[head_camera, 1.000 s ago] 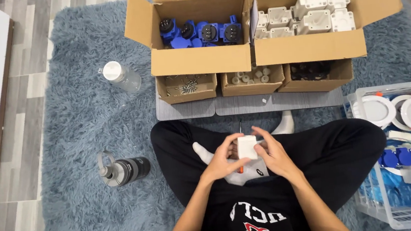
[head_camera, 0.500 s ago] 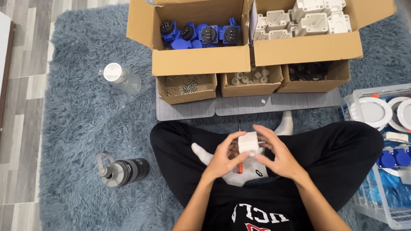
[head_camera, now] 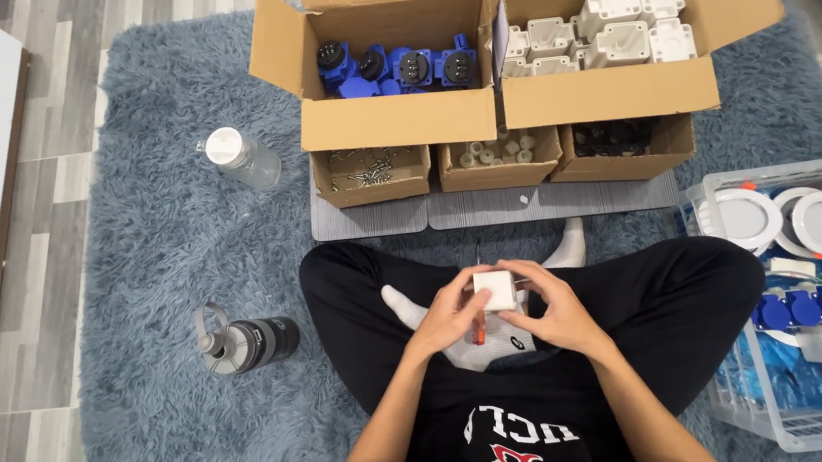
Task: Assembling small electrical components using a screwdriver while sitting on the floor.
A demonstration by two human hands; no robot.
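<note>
White plastic forms the small square housing (head_camera: 496, 290) held over the lap of a person seated cross-legged on a shaggy blue-grey rug (head_camera: 161, 245). Left hand (head_camera: 447, 320) and right hand (head_camera: 547, 310) meet around the housing, fingers curled against its sides so that each grip is closed on it; a small orange part (head_camera: 478, 336) shows just below, between the hands, and whether it touches the housing cannot be told. Ahead of the knees stand two large open cardboard boxes: the left box (head_camera: 390, 117) contains blue socket parts (head_camera: 395, 67), the right box (head_camera: 609, 91) contains white housings (head_camera: 612, 26). Three small cardboard trays sit just in front of them, the left tray (head_camera: 370, 170) with screws, the middle tray (head_camera: 499, 157) with small pale pieces, the right tray (head_camera: 619, 146) with dark pieces. A clear bottle with a white cap (head_camera: 241, 158) lies on the rug to the person's left, and a dark bottle (head_camera: 246, 343) lies nearer the left knee. At the person's right, a white wire basket (head_camera: 749, 399) holds round white fittings (head_camera: 782, 220) and finished blue sockets (head_camera: 821, 317).
</note>
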